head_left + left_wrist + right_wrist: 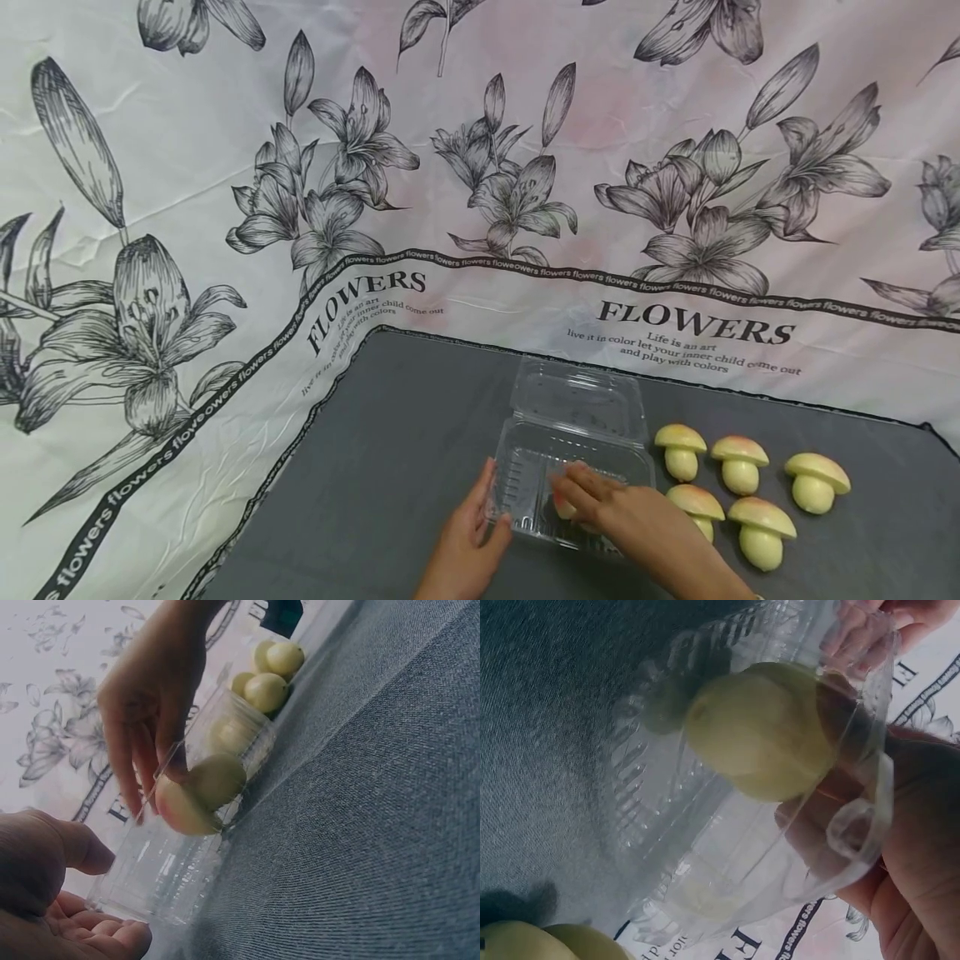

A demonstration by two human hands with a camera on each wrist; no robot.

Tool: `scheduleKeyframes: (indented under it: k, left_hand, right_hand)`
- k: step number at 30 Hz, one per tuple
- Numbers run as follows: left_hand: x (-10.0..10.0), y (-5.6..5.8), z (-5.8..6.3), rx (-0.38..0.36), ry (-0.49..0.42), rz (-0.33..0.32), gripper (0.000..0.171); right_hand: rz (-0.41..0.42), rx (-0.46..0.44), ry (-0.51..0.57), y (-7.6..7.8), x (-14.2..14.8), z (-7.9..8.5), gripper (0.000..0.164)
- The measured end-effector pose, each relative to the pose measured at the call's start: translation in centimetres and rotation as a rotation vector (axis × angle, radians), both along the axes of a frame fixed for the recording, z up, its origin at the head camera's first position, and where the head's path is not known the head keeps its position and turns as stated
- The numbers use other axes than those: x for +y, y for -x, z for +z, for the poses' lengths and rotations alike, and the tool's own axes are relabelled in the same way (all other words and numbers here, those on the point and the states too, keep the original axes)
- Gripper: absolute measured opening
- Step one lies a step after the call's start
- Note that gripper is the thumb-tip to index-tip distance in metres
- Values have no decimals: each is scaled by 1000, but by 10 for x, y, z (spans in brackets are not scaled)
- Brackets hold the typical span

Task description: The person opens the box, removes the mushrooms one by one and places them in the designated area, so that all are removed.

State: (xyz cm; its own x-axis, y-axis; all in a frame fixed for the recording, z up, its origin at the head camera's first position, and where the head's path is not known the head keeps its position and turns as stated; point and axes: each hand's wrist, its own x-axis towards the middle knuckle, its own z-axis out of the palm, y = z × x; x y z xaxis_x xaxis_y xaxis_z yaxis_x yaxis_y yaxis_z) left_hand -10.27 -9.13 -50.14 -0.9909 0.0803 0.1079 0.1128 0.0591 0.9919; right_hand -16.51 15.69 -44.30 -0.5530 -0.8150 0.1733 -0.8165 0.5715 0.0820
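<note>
A clear plastic clamshell box [517, 493] stands on the dark grey cloth, its lid [577, 400] folded back away from the person. The left hand [467, 546] holds the box at its left side, thumb and fingers around the edge. Reaching down inside, the right hand [626, 517] grips a pale yellow mushroom-shaped piece [184, 806] with a reddish tinge on its cap. Through the clear wall in the right wrist view, that mushroom-shaped piece [757, 727] shows tilted, with its rounded stem toward the camera. In the head view, the right fingers hide most of it.
Several more mushroom-shaped pieces [761, 533] stand to the right of the box, one partly behind the right forearm. A white cloth printed with flowers [517, 200] hangs behind and along the left of the grey cloth [360, 467].
</note>
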Motion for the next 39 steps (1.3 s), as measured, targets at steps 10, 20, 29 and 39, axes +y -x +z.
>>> scheduleKeyframes:
  k: [10, 20, 29, 39]
  left_hand:
    - [0, -1, 3, -11, 12, 1, 75]
    - [0, 0, 4, -25, 11, -6, 75]
    - [1, 0, 2, -4, 14, -1, 75]
    - [0, -2, 1, -7, 31, 8, 75]
  right_hand:
    - [-1, 108, 0, 1, 3, -8, 66]
    - [-41, -119, 28, 1, 11, 6, 79]
    - [-73, -83, 127, -8, 23, 12, 100]
    - [-45, 90, 256, -7, 34, 12, 103]
